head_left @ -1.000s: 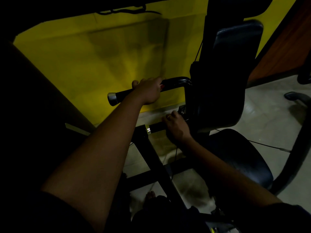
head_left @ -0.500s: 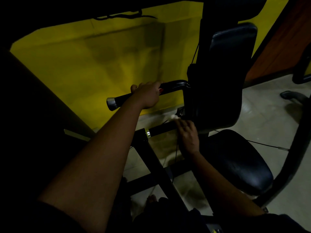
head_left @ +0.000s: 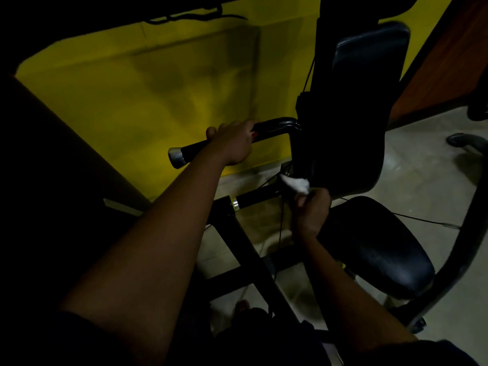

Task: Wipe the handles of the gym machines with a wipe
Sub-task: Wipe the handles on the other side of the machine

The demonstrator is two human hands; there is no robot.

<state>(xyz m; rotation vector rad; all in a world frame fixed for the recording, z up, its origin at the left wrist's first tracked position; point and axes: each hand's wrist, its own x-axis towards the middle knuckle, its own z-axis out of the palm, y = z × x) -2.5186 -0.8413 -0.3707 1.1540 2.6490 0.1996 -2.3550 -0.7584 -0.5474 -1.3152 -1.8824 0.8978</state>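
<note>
Left hand point(head_left: 232, 142): fingers wrapped round black tubular upper handle point(head_left: 194, 150), silver-capped. Right hand point(head_left: 311, 210): fingertips pinching crumpled white wipe point(head_left: 295, 184), just beside black lower handle point(head_left: 257, 198).

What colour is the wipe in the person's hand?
White. The wipe, pinched in the right hand, shows best in the head view, the only one.

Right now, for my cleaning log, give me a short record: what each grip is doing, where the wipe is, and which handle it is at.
left grip: holds the upper handle
right grip: holds the white wipe bunched in its fingers
wipe position: at the inner end of the lower handle, beside the back pad
lighting: dim; contact with the handle unclear
</note>
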